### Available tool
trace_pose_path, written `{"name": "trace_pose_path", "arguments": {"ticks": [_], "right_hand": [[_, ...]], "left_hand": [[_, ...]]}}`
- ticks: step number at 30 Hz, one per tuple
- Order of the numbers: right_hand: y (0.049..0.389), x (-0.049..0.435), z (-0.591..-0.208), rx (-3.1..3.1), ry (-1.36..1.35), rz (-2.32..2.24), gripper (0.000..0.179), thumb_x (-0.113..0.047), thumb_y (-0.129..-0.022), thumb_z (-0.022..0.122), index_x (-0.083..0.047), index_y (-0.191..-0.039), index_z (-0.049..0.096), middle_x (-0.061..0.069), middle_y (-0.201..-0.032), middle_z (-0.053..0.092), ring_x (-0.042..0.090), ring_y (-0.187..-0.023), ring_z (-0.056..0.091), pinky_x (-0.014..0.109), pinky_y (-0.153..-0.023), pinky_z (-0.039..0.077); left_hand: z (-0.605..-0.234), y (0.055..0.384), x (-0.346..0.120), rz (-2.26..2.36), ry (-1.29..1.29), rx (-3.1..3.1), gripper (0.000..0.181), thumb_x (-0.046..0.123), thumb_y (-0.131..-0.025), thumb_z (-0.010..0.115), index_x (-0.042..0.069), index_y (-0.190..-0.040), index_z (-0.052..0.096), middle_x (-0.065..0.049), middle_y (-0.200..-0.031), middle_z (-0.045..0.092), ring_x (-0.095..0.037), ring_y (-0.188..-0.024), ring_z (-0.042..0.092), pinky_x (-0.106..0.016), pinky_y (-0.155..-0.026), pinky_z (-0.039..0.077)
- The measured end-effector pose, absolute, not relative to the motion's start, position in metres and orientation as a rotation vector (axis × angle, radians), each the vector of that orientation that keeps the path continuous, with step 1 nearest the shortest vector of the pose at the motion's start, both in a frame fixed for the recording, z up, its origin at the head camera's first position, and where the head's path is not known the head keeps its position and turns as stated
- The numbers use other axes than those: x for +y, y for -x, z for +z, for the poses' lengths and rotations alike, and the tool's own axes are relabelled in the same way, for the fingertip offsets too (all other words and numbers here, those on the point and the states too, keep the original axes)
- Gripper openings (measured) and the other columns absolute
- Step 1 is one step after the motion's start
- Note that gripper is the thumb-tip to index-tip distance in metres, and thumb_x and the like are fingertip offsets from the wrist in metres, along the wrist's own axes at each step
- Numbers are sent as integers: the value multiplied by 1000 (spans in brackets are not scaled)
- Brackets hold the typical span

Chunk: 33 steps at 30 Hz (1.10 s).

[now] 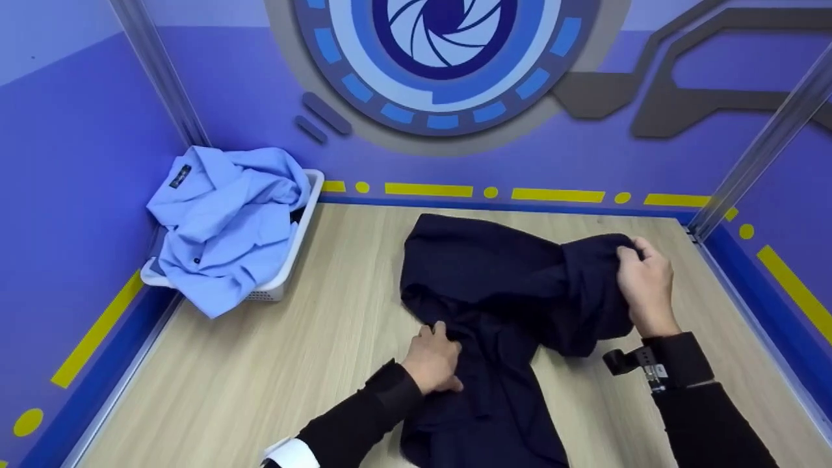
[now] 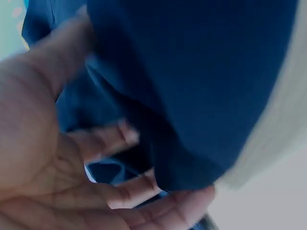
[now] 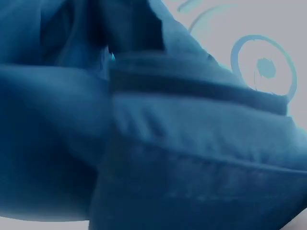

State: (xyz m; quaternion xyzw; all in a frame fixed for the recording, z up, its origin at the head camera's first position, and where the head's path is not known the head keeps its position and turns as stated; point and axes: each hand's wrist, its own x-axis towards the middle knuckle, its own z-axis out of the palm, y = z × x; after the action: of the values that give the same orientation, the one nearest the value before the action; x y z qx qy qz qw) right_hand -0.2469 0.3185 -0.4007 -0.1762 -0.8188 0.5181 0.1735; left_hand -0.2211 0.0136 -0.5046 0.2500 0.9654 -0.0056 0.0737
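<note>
A dark navy garment (image 1: 481, 260) lies bunched and bent on the wooden table, one part running toward the near edge. My right hand (image 1: 647, 286) grips its right end, thumb on top of the cloth. In the right wrist view the cloth (image 3: 201, 139) fills most of the picture, with a stitched, band-like edge; the hand itself is hidden there. My left hand (image 1: 432, 357) is at the left side of the garment's lower part. In the left wrist view its fingers (image 2: 182, 206) are spread and loosely bent, touching the cloth's edge.
A white basket (image 1: 305, 240) stands at the back left, with a light blue shirt (image 1: 227, 208) heaped in it and hanging over the rim. Blue-purple panels (image 1: 214, 84) wall the table (image 1: 312, 351) at the back and both sides, with metal posts in the corners.
</note>
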Motion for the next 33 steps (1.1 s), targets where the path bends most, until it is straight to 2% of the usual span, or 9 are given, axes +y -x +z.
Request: {"name": "trace_pose_path", "arguments": {"ticks": [4, 8, 10, 12, 14, 17, 21, 26, 33], "right_hand": [[245, 327, -405, -2393, 523, 1442, 34, -26, -108, 41, -1, -118, 61, 10, -112, 56, 18, -97, 49, 28, -82, 38], [244, 323, -409, -2470, 478, 1458, 40, -25, -108, 40, 1, -131, 59, 20, -131, 56, 27, -118, 51, 33, -97, 41], [242, 314, -409, -2489, 385, 1492, 41, -20, -108, 42, 6, -137, 56, 24, -140, 55, 30, -128, 49, 35, -106, 39], [239, 298, -412, -2506, 208, 1512, 38, -12, -106, 48, 9, -135, 59, 26, -138, 58, 25, -126, 54, 31, -108, 40], [235, 276, -417, -2497, -56, 1538, 24, -3, -102, 56, 12, -117, 66, 22, -113, 68, 17, -105, 61, 24, -95, 45], [229, 243, -430, -2492, -522, 1466, 7, 3, -95, 65, 4, -90, 70, 4, -83, 65, 5, -76, 56, 19, -72, 46], [222, 217, -442, -2527, -936, 1387, 10, -3, -98, 66, -7, -90, 72, -3, -84, 67, 3, -75, 55, 21, -69, 47], [221, 218, -444, -2550, -1030, 1512, 12, -6, -102, 63, -6, -97, 74, -2, -82, 64, 2, -74, 54, 20, -68, 45], [226, 248, -436, -2629, -769, 1773, 25, -8, -101, 65, 6, -80, 65, 18, -68, 68, 16, -56, 67, 35, -53, 58]], "left_hand": [[-499, 232, -2, 220, -861, 2906, 12, 23, -88, 78, 13, -81, 77, -11, -92, 66, -26, -84, 64, -32, -66, 55], [-485, 245, -27, 612, -863, 2851, 36, 7, -87, 72, 12, -58, 51, 2, -58, 49, -14, -55, 48, -25, -51, 38], [-480, 249, -34, 788, -867, 2808, 36, 8, -93, 68, 13, -64, 49, 6, -57, 40, -9, -50, 37, -24, -49, 31], [-475, 251, -34, 966, -868, 2747, 29, 16, -102, 62, 12, -75, 55, 6, -63, 46, -7, -52, 41, -23, -51, 35], [-472, 251, -27, 1188, -817, 2612, 27, 26, -108, 54, 8, -90, 60, 0, -73, 60, -9, -59, 54, -24, -57, 46], [-467, 248, -10, 1533, -636, 2281, 41, 40, -111, 44, 3, -102, 60, -9, -89, 63, -20, -69, 63, -35, -64, 59], [-466, 243, 7, 1711, -437, 2027, 49, 53, -107, 48, 5, -104, 59, -4, -93, 56, -18, -74, 59, -37, -64, 59], [-472, 245, 1, 1703, -426, 2054, 43, 48, -101, 62, 6, -110, 61, 3, -87, 57, -11, -73, 53, -24, -62, 43], [-466, 253, -51, 1689, -455, 2188, 23, 29, -96, 74, 9, -98, 62, 6, -78, 56, -10, -72, 54, -24, -67, 43]]}}
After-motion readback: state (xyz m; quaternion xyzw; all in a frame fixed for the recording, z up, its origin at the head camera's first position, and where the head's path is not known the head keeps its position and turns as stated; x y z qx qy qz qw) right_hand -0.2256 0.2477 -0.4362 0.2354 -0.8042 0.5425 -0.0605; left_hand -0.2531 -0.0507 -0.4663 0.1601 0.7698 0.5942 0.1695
